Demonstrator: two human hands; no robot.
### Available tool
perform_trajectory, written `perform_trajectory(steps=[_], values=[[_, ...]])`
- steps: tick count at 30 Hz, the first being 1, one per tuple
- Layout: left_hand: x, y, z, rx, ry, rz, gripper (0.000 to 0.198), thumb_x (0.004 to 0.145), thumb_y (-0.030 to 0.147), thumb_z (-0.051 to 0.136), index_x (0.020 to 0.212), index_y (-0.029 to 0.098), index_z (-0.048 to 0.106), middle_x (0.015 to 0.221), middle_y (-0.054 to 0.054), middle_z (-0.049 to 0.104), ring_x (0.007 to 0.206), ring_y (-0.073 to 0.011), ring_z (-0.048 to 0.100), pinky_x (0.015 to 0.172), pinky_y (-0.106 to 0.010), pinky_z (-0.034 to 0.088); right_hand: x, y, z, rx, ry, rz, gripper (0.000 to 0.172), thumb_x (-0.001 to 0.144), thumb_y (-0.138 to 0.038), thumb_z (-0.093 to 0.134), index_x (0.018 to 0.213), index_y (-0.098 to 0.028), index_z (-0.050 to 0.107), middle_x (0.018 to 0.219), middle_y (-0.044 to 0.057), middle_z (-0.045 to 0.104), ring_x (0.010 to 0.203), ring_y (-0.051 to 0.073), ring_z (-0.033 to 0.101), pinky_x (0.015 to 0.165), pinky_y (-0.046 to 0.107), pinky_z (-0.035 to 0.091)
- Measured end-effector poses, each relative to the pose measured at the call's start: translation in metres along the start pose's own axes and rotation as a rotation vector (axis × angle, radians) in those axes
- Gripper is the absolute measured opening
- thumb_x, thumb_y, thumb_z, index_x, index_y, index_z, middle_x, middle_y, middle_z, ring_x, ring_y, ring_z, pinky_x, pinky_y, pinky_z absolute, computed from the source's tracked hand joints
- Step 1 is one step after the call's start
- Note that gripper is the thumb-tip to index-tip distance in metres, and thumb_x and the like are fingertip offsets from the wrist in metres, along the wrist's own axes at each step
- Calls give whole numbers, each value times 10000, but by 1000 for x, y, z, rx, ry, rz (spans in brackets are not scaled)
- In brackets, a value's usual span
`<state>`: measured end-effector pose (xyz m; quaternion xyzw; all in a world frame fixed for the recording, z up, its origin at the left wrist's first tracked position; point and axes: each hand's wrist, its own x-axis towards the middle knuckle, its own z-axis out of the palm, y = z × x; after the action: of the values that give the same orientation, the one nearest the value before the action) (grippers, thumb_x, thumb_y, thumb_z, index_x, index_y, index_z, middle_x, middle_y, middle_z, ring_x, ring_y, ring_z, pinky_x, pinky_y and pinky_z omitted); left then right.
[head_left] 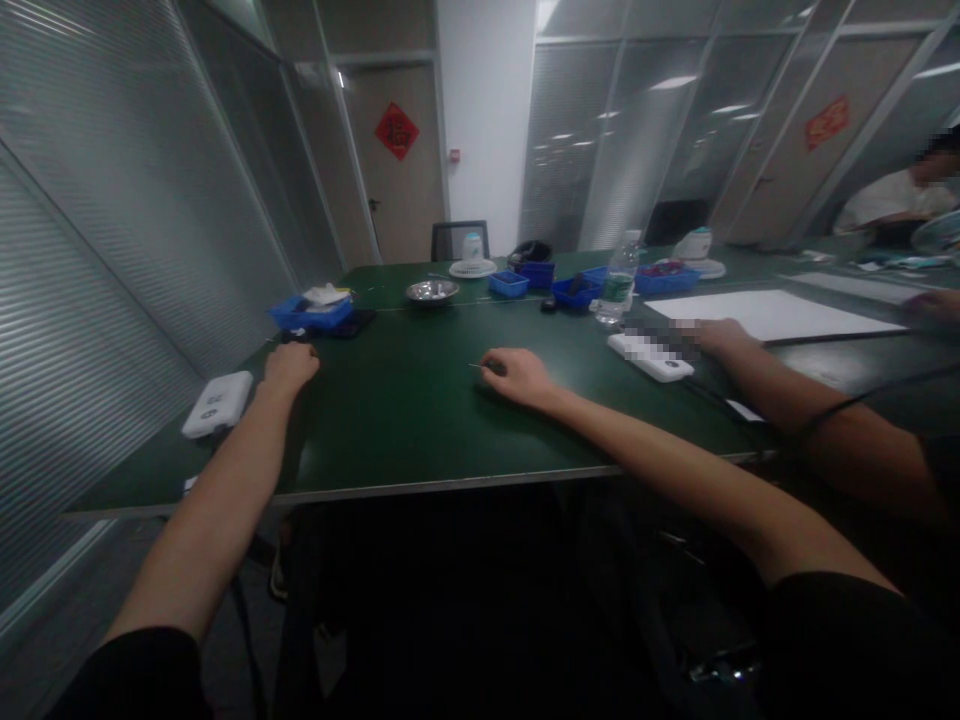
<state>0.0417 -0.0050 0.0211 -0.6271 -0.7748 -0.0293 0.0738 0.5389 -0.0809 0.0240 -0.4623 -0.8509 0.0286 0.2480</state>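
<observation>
My right hand (519, 376) rests low over the middle of the green table (390, 400). Its fingers are closed around a small dark thing (495, 368) with a thin, light tip (475, 365) sticking out to the left; its kind is not clear. Farther left, my left hand (291, 367) is closed near the table's left side. Whatever its fingers hold, if anything, is hidden; a small dark shape (294, 335) shows just past them. A blue tray (311, 314) with pale items lies beyond that hand, and a white box-like device (219, 404) sits beside my left forearm.
A metal bowl (432, 291), blue trays (508, 284) and a water bottle (619, 280) stand farther back. At right, another person's hand (724, 340) is by a white device (651, 358). A white board (772, 314) lies behind it. The table's front edge (450, 484) is near me.
</observation>
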Motion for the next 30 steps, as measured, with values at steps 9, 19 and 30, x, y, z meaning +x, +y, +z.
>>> perform_trajectory(steps=[9, 19, 30], values=[[4, -15, -9, -30, -88, -173, 387, 891, 300, 669, 1137, 5, 720, 1246, -296, 667, 1197, -425, 618, 979, -487, 475, -2, -2, -3, 16, -7, 0, 272, 999, -371, 591, 1164, -222, 748, 1073, 64, 777, 911, 209, 691, 780, 283, 468], [-4, -23, -11, -148, 14, -178, 327, 892, 311, 735, 1076, 41, 725, 990, -153, 695, 1022, -299, 624, 910, -391, 487, -1, -2, -4, 13, -19, 6, 266, 1002, -365, 597, 1173, -228, 747, 1100, 62, 781, 950, 216, 705, 818, 291, 486], [-13, -23, -14, -202, 122, -201, 333, 908, 329, 757, 1143, 94, 786, 912, -85, 683, 894, -238, 573, 830, -327, 452, 0, 3, 3, 11, -1, -33, 276, 1005, -386, 584, 1159, -230, 752, 1074, 55, 778, 914, 211, 698, 797, 296, 475]])
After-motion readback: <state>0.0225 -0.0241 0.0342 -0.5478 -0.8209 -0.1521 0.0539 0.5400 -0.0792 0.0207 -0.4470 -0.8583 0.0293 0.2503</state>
